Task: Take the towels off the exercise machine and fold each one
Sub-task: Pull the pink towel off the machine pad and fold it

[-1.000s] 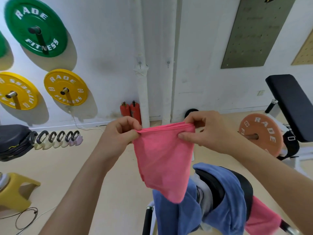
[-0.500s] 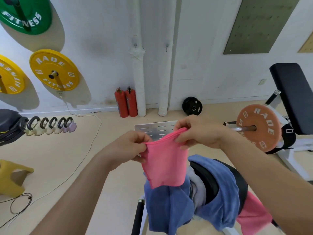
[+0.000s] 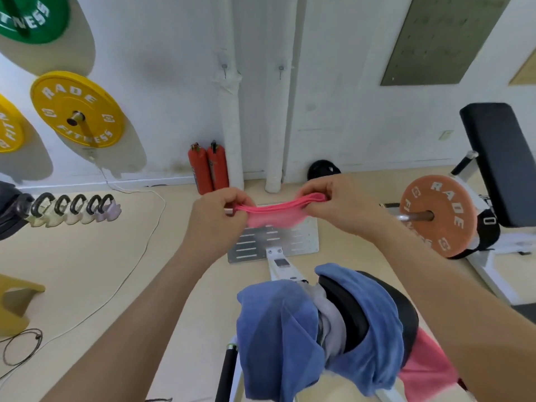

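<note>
- Nearest the camera, the black pad of the exercise machine (image 3: 356, 311) carries several towels: blue cloth (image 3: 275, 338) hangs over its left side and across its top, though whether that is one piece or two cannot be told.
- A grey towel (image 3: 330, 320) shows between the blue folds, lying against the pad.
- A second pink towel (image 3: 426, 364) hangs off the pad's lower right side, partly behind the right forearm.
- Above and beyond the machine, both hands hold the folded pink towel (image 3: 275, 213) in the air, clear of the pad, stretched into a narrow layered band between them.
- The left hand (image 3: 214, 221) has its grip pinched on the band's left end, fingers curled over it.
- The right hand (image 3: 342, 204) has its grip pinched on the right end, fingers curled round the stacked edges.
- Below the band, a slotted metal footplate (image 3: 301, 242) sits on the tan floor.
- To the left, a yellow stool (image 3: 14, 303) and a thin cable (image 3: 136, 250) lie on the floor; a row of kettlebells (image 3: 72, 210) stands farther back.
- To the right, an orange weight plate (image 3: 441, 216) sits on a bar beside a black bench pad (image 3: 499, 158).
- At the wall stand two red fire extinguishers (image 3: 208, 166) next to white pipes (image 3: 232, 126), with a yellow weight plate (image 3: 77, 108) mounted higher up.
</note>
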Demonstrator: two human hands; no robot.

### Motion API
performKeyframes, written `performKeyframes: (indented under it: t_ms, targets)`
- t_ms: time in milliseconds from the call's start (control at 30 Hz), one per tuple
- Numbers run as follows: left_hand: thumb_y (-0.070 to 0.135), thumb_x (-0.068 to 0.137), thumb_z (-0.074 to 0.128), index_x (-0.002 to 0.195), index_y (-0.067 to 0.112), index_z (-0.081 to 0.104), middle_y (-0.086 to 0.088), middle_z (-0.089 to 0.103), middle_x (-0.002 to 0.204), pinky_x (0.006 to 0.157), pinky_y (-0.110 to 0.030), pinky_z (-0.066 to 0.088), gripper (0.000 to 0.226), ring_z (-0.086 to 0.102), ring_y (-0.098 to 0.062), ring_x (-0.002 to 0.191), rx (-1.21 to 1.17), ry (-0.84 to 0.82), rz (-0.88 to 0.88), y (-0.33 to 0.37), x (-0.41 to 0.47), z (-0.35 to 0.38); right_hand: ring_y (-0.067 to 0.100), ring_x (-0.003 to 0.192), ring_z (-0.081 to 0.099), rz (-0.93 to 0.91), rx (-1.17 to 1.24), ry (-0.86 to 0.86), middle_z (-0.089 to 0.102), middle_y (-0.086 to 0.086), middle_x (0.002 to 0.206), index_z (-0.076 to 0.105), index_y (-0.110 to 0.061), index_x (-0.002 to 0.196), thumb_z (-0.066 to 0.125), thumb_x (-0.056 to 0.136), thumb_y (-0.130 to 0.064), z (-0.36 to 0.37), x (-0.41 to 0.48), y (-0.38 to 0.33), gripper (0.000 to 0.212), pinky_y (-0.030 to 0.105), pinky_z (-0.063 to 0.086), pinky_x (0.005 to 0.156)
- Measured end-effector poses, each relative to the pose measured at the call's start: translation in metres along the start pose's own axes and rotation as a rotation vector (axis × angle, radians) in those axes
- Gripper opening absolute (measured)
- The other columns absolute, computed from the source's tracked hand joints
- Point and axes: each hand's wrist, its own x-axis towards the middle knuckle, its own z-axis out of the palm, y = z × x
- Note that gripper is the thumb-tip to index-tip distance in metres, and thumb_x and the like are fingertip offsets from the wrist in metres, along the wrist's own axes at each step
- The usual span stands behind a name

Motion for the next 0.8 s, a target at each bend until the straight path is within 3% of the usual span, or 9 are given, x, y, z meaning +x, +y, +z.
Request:
performKeyframes:
  t_ms: [100, 233, 333, 400, 500, 567, 700, 800]
  targets:
    - [-0.012, 0.069, 0.053, 0.068, 0.030, 0.062, 0.014, 0.066, 0.073, 0.060, -0.009, 0.044, 0.043, 0.057, -0.002, 0.067, -0.009, -0.115, -0.084, -0.028, -0.044, 0.024, 0.001, 0.064, 0.053, 0.085, -0.059, -0.045, 0.072, 0.000, 0.080, 0.074, -0.016, 0.086, 0.060, 0.079, -0.001, 0.030, -0.033, 0.039, 0.022, 0.012, 0.042, 0.063]
    - [-0.014, 0.068, 0.050, 0.071, 0.028, 0.066, 0.018, 0.064, 0.075, 0.071, -0.013, 0.045, 0.045, 0.060, -0.003, 0.074, 0.086, -0.375, -0.217, -0.083, -0.115, 0.065, 0.009, 0.077, 0.065, 0.278, -0.023, -0.084, 0.073, -0.006, 0.080, 0.072, -0.021, 0.074, 0.049, 0.072, 0.005, 0.102, -0.089, 0.114, 0.034, 0.027, 0.051, 0.073]
    - [-0.011, 0.068, 0.047, 0.096, 0.020, 0.070, 0.018, 0.062, 0.085, 0.078, -0.016, 0.046, 0.047, 0.061, -0.010, 0.088, 0.198, -0.694, -0.275, -0.114, -0.156, 0.084, 0.004, 0.074, 0.061, 0.403, 0.007, -0.146, 0.070, -0.008, 0.076, 0.073, -0.014, 0.076, 0.048, 0.075, 0.008, 0.139, -0.123, 0.148, 0.033, 0.024, 0.047, 0.072]
    - [0.000, 0.072, 0.058, 0.111, 0.021, 0.066, 0.010, 0.067, 0.097, 0.081, -0.022, 0.047, 0.045, 0.060, -0.010, 0.091, 0.239, -0.813, -0.276, -0.121, -0.172, 0.090, 0.000, 0.066, 0.056, 0.445, 0.025, -0.175, 0.065, -0.011, 0.069, 0.071, -0.015, 0.074, 0.050, 0.077, 0.007, 0.153, -0.136, 0.157, 0.031, 0.023, 0.046, 0.067]
    - [0.020, 0.080, 0.065, 0.119, 0.027, 0.062, 0.008, 0.066, 0.107, 0.074, -0.017, 0.040, 0.039, 0.059, -0.012, 0.095, 0.254, -0.822, -0.238, -0.120, -0.179, 0.098, 0.007, 0.063, 0.051, 0.466, 0.038, -0.178, 0.060, -0.010, 0.063, 0.065, -0.021, 0.068, 0.054, 0.079, 0.002, 0.162, -0.142, 0.163, 0.028, 0.027, 0.044, 0.065]
    - [0.027, 0.089, 0.056, 0.106, 0.028, 0.065, 0.005, 0.066, 0.091, 0.063, -0.022, 0.037, 0.020, 0.061, -0.020, 0.088, 0.311, -0.832, -0.146, -0.118, -0.177, 0.104, 0.006, 0.059, 0.046, 0.467, 0.054, -0.170, 0.057, -0.013, 0.057, 0.065, -0.018, 0.071, 0.056, 0.080, -0.001, 0.163, -0.141, 0.164, 0.021, 0.027, 0.041, 0.063]
    - [0.032, 0.093, 0.043, 0.104, 0.030, 0.059, 0.001, 0.061, 0.087, 0.063, -0.032, 0.042, 0.020, 0.057, -0.022, 0.079, 0.563, -0.857, 0.006, -0.111, -0.168, 0.117, 0.002, 0.055, 0.043, 0.442, 0.134, -0.156, 0.056, -0.020, 0.055, 0.063, -0.015, 0.073, 0.060, 0.079, -0.004, 0.159, -0.134, 0.163, 0.013, 0.021, 0.036, 0.061]
    - [0.023, 0.091, 0.043, 0.085, 0.017, 0.058, -0.001, 0.053, 0.077, 0.063, -0.031, 0.034, 0.017, 0.048, -0.020, 0.072, 0.576, -0.899, -0.004, -0.104, -0.160, 0.127, -0.001, 0.058, 0.048, 0.493, 0.292, -0.260, 0.059, -0.013, 0.064, 0.066, -0.006, 0.086, 0.067, 0.083, -0.010, 0.147, -0.128, 0.167, 0.005, 0.018, 0.042, 0.062]
